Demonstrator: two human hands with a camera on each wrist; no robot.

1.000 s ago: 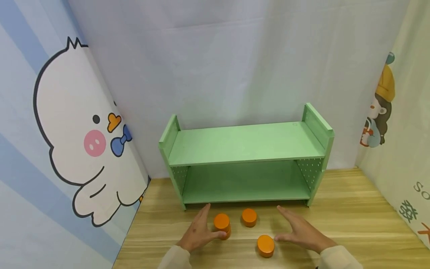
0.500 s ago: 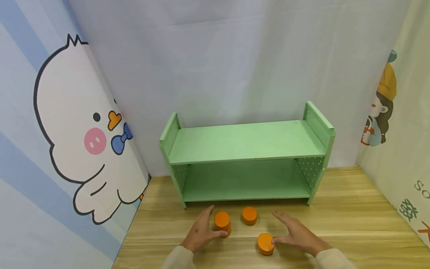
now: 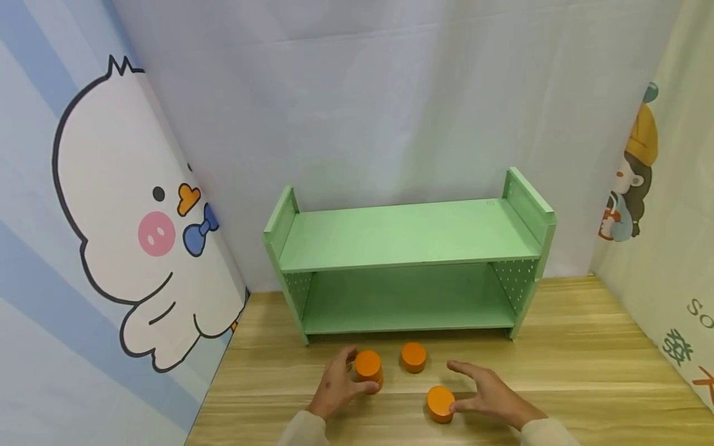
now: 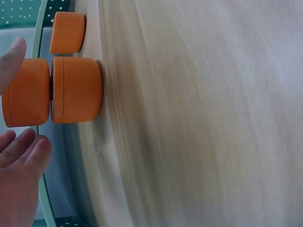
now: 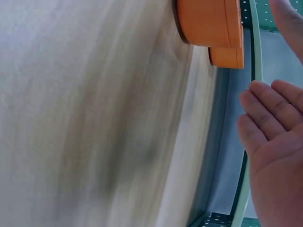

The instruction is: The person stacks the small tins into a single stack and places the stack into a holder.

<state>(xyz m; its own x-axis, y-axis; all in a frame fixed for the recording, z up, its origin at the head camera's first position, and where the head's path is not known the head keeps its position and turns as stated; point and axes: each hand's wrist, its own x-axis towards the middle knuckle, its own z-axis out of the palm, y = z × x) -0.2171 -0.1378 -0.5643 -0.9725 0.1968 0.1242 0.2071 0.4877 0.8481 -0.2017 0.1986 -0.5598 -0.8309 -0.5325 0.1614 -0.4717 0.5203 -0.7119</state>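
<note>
Two small round orange canisters, each with a seam near its top, stand stacked on the table: the upper canister [image 3: 368,364] sits on the lower canister [image 4: 78,90]. My left hand [image 3: 338,387] is around the upper one, thumb in front and bent fingers behind; in the left wrist view a narrow gap shows between fingertips and canister. Nearest to my right hand [image 3: 493,396] is a single orange canister [image 3: 440,404]; the thumb tip is at its right side, the other fingers spread away from it. A further orange canister [image 3: 414,357] stands between the hands, nearer the shelf.
Behind the canisters stands a pale green two-level shelf [image 3: 409,235] with perforated side panels. It rests on a wood-grain table [image 3: 569,347]. A plain grey curtain [image 3: 390,99] hangs behind, with printed cloths at the left and right.
My left fingers have bent in closer behind the stacked canisters. The right hand has moved left, its thumb coming to the front canister. All the canisters keep their places.
</note>
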